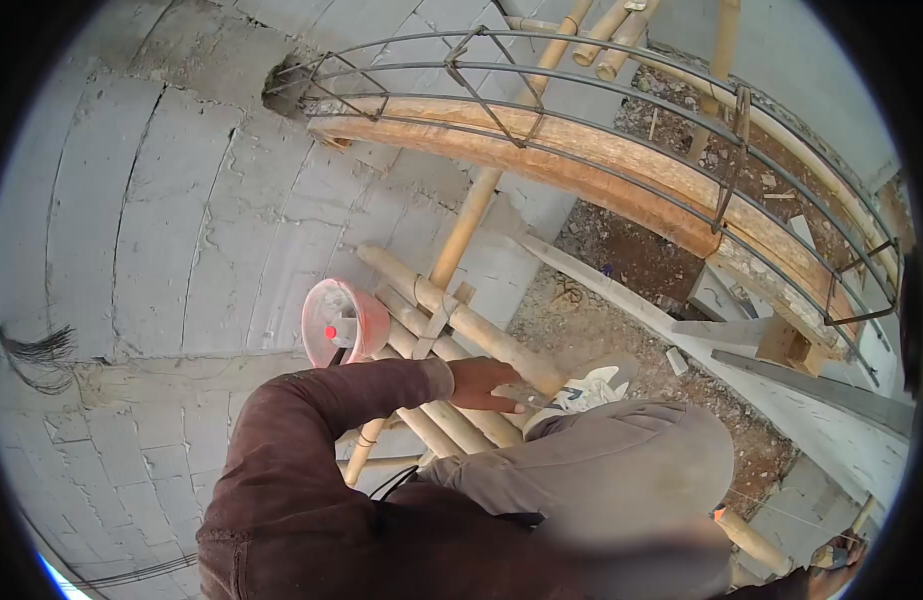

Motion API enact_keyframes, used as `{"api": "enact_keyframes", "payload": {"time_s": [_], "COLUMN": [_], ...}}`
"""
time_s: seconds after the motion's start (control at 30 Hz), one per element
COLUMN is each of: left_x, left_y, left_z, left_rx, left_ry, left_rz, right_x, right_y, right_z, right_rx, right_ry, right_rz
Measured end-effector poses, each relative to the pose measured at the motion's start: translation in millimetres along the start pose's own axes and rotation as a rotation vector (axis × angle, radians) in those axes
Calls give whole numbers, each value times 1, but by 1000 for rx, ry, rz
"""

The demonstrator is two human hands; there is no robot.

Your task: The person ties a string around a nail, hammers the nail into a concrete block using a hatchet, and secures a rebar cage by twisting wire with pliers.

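My left hand (485,384), at the end of a dark maroon sleeve, is over the bamboo poles (479,328) beside my white shoe (589,390). Its fingers reach out, with a gap between them and the thumb; whether a thin thing lies there is hard to see. At the lower right edge my right hand (838,562) appears small, its fingers curled at a dark and pale object that I cannot make out. A red-rimmed bucket (370,325) with grey residue and a red-ended thing inside stands left of the poles.
A curved rebar cage (522,142) runs above an arched wooden form (582,184) to a hole in the grey block wall (182,215). An upright bamboo pole (469,225) crosses behind it. Rubble ground (582,318) lies below; loose black wires (40,352) hang left.
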State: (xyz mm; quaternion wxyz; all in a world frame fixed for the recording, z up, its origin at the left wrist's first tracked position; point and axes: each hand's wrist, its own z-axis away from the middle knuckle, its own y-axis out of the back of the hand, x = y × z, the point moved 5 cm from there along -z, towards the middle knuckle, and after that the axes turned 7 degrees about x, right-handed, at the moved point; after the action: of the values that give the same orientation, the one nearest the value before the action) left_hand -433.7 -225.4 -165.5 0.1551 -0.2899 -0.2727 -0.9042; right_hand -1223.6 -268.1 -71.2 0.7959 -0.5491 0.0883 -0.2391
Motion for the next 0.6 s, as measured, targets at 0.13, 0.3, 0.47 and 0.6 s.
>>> {"api": "enact_keyframes", "payload": {"time_s": [0.13, 0.3, 0.47, 0.6], "left_x": [-100, -132, -121, -96], "left_y": [-57, 43, 120, 165], "left_z": [77, 181, 257, 302], "left_rx": [-165, 351, 714, 1014], "left_ry": [366, 632, 668, 824], "left_rz": [-364, -643, -864, -1003], "right_x": [154, 121, 178, 183], "right_y": [-44, -34, -43, -37], "right_z": [41, 21, 40, 37], "right_rx": [20, -222, -317, -157], "right_ry": [637, 489, 484, 161], "right_rz": [1169, 1316, 1285, 946]}}
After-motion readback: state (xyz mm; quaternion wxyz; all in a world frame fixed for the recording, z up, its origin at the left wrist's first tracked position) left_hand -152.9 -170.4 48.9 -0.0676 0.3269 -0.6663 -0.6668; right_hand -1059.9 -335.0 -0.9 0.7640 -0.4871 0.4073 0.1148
